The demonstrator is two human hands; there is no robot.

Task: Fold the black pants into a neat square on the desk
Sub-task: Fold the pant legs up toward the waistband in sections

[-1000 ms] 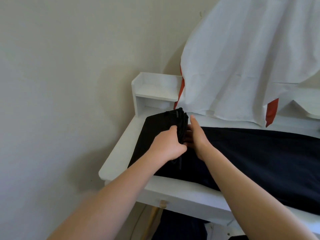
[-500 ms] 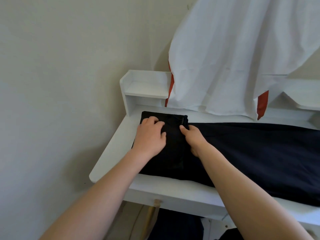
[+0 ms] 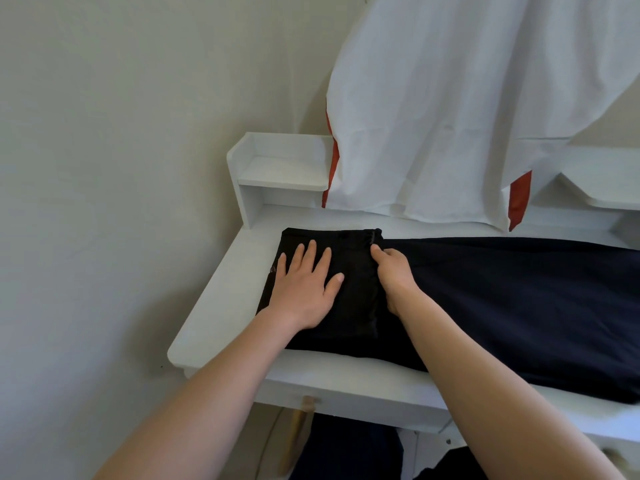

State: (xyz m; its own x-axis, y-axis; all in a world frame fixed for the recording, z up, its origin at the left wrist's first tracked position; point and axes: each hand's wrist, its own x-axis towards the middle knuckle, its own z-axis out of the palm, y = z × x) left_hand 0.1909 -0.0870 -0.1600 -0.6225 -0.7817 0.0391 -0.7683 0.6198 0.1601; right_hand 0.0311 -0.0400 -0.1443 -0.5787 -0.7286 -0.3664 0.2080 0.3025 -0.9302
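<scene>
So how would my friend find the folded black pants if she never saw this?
Look at the white desk against the wall. At its left end lies a dark cloth, and on it the folded black pants. They're the small thick square under the left hand, blacker than the cloth.

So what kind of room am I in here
Most likely a bedroom or home study corner: a white desk with a small shelf unit against a plain wall, folded black pants on it, and a white cloth hanging behind.
</scene>
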